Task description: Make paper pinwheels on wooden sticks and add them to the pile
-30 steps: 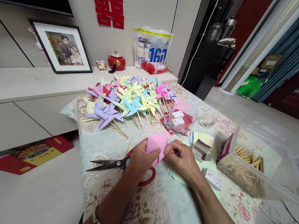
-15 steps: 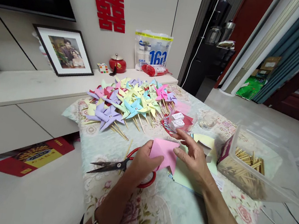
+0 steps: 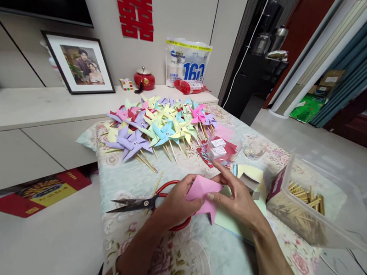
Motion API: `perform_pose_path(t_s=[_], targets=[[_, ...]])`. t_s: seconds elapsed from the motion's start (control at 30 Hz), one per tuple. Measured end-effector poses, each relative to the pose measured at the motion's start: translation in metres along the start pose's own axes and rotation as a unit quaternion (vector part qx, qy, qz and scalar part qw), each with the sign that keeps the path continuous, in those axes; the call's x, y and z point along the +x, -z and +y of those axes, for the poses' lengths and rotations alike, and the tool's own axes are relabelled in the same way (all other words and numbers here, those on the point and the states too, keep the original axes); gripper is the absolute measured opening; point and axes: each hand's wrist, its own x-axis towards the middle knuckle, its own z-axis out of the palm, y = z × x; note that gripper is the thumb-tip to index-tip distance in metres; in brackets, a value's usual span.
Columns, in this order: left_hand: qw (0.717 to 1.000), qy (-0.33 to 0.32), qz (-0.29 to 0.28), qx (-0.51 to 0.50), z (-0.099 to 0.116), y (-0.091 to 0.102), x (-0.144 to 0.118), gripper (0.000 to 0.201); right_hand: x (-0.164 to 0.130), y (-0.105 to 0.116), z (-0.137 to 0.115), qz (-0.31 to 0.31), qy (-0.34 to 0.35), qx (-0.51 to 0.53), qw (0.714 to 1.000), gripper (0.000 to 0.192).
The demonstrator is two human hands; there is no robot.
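The right hand [image 3: 235, 201], spread a moment ago, now pinches the pink paper [image 3: 202, 188].

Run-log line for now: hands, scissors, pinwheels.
left hand: holding pink paper | right hand: touching pink paper | scissors: on tablecloth, partly hidden by left hand | pinwheels: piled beyond hands

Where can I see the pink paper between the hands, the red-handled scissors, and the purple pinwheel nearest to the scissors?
Pink paper [image 3: 203, 188], head view: on its upper face.
Red-handled scissors [image 3: 146, 203], head view: on the pivot.
Purple pinwheel [image 3: 135, 142], head view: on the central hub.
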Motion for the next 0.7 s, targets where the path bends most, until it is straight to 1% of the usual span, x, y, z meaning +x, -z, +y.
perform_pose_path(t_s=[0.1,0.23,0.37,0.53,0.6,0.7], targets=[[1.0,-0.007,0.003,0.005,-0.0002,0.0003,-0.0002,0.043,0.0,-0.0005,-0.0026,-0.015,-0.015,-0.001,1.0,0.076],[0.999,-0.012,-0.004,0.045,-0.0007,0.0015,-0.0008,0.038,-0.0006,-0.0004,-0.0039,-0.039,-0.044,-0.011,0.998,0.082],[0.996,-0.022,-0.007,0.085,-0.0007,0.0027,-0.0013,0.04,-0.0009,-0.0015,-0.0019,-0.045,-0.03,-0.049,0.997,0.077],[0.99,-0.028,0.005,0.137,-0.0033,0.0037,-0.0015,0.037,-0.0005,-0.0027,-0.0007,-0.063,-0.031,-0.038,0.997,0.073],[0.991,-0.029,0.014,0.132,-0.0038,0.0035,-0.0018,0.036,-0.0006,-0.0031,-0.0017,-0.065,-0.035,-0.039,0.996,0.073],[0.995,-0.023,0.018,0.098,-0.0022,0.002,-0.0018,0.035,-0.0008,-0.0042,-0.0029,-0.064,-0.035,-0.036,0.997,0.073]])
